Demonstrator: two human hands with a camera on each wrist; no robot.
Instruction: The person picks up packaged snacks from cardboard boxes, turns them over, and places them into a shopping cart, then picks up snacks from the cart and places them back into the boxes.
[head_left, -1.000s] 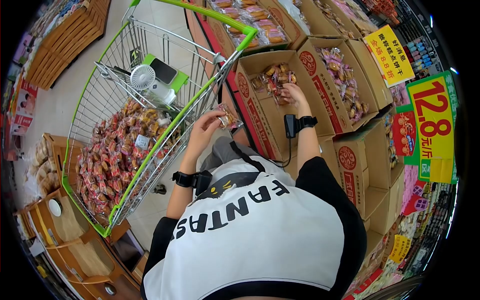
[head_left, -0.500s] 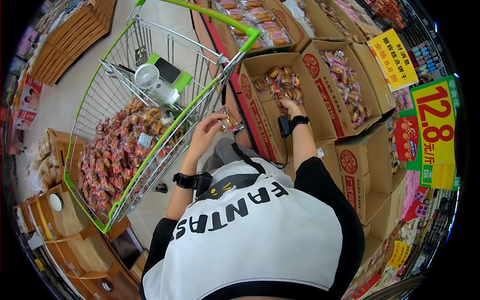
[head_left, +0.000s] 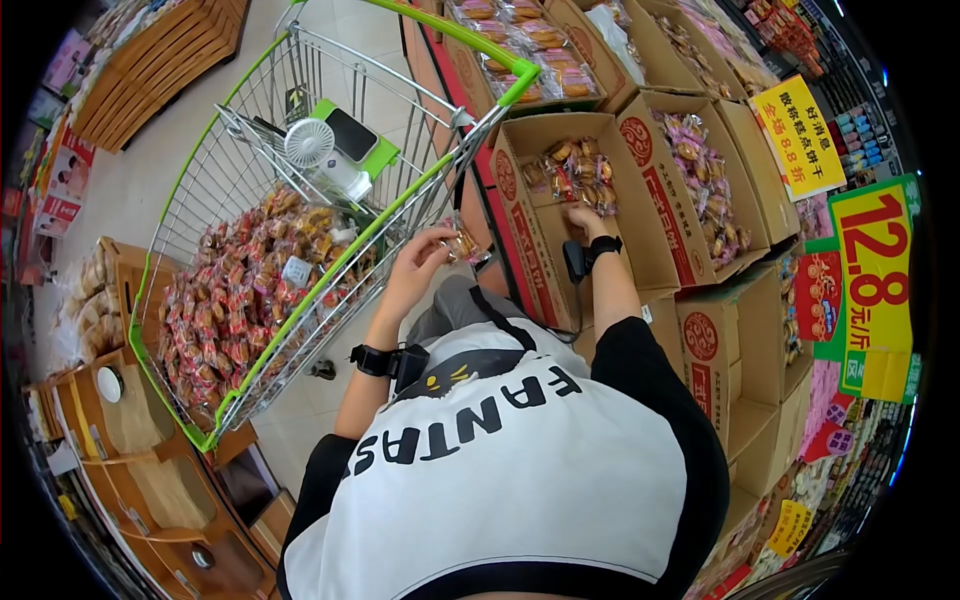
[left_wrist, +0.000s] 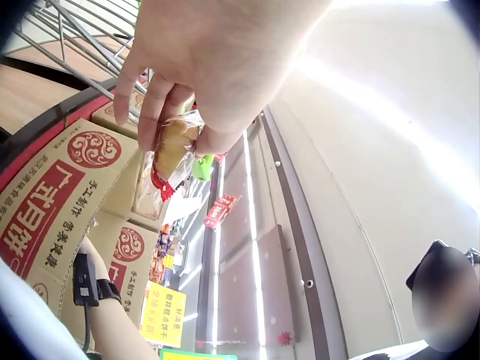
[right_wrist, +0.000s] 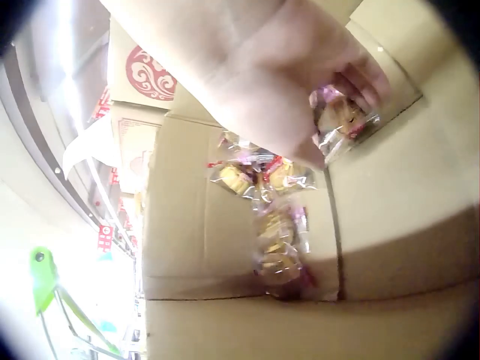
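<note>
Between the thumb and fingers of my left hand [head_left: 418,268] is a clear-wrapped pastry [head_left: 463,243], held beside the cart's rail; the left wrist view shows this golden pastry [left_wrist: 175,147] with red print on its wrapper. My right hand [head_left: 589,222] is down inside an open cardboard box [head_left: 545,228]. Its curled fingers grip another wrapped pastry [right_wrist: 339,120] in the right wrist view. More wrapped pastries [head_left: 580,172] lie in a small heap at the far end of that box, just beyond the right hand.
A green-rimmed cart [head_left: 290,385] at left holds a large pile of wrapped pastries [head_left: 250,290], with a white fan [head_left: 310,144] and a phone [head_left: 352,135] on its upper part. Other boxes of packaged pastries [head_left: 700,190] stand to the right, near yellow price signs [head_left: 797,137].
My right hand has drawn back from the heap toward the near part of the box, its fingers now round a pastry. The left hand still holds its pastry. The surroundings have shifted slightly in view.
</note>
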